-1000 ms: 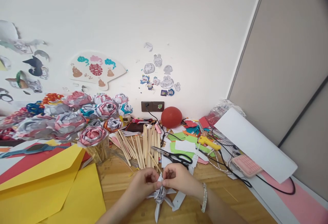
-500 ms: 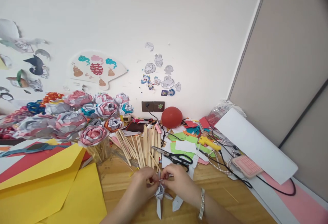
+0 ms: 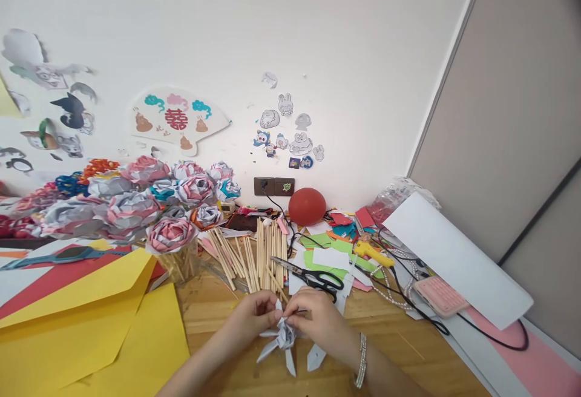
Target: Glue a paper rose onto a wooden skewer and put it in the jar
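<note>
A white folded paper flower (image 3: 285,337) with pointed petals sticking outward is held just above the wooden table. My left hand (image 3: 256,318) pinches it at the upper left, thumb and fingers closed near an upright petal. From the upper right, my right hand (image 3: 320,322) pinches the flower's upper edge, with a beaded bracelet (image 3: 361,360) round the wrist. A loose white paper strip with a pointed end (image 3: 316,357) lies under my right hand. Black-handled scissors (image 3: 313,276) lie just beyond both hands.
Wooden sticks (image 3: 267,249) are heaped behind the hands. Paper roses (image 3: 171,235) stand at the left, near yellow paper (image 3: 140,336). A red balloon (image 3: 307,206), a yellow glue gun (image 3: 374,253), green paper scraps (image 3: 324,271) and a pink device (image 3: 440,295) with a cable lie to the right.
The paper flower has turned between my hands, and more petals now show at its left. My left hand has shifted slightly left. The whole view has moved a little.
</note>
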`<action>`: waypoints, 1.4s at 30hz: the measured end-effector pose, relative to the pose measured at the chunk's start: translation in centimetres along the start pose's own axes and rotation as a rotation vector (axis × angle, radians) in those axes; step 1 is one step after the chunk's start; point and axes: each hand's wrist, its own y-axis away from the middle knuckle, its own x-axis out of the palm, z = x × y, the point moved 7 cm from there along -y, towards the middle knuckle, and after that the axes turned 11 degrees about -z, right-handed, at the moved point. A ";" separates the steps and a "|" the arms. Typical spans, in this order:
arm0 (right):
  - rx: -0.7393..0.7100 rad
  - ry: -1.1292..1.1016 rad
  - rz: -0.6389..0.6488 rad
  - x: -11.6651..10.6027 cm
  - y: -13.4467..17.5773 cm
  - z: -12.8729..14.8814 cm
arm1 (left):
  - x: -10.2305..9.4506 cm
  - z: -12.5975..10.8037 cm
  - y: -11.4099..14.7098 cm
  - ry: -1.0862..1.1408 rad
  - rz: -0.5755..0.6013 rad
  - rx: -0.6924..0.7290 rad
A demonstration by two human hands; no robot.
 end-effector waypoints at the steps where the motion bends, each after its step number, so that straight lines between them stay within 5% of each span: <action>1: -0.029 -0.001 -0.001 -0.1 0.0 0.2 | 0.0 0.1 0.0 0.003 -0.008 0.005; 10: -0.375 0.018 0.128 -0.7 0.4 3.3 | 0.6 0.0 0.0 0.054 0.043 -0.039; 17: -0.218 -0.044 0.152 -0.7 0.2 2.0 | 0.8 -0.7 0.3 0.054 0.052 -0.031; 31: -0.243 -0.135 0.167 -1.1 0.4 3.1 | -0.1 -1.6 0.1 0.041 -0.014 0.014; 34: -0.203 -0.186 0.032 -2.6 -0.1 3.1 | -0.4 -1.8 0.1 0.065 -0.047 0.029; 38: -0.009 -0.206 -0.402 -6.0 -0.6 1.0 | -1.8 -2.7 0.2 0.157 -0.195 0.049; 42: 0.151 -0.115 -0.406 -5.4 -0.8 -1.1 | -2.5 -3.1 0.7 0.232 -0.319 0.050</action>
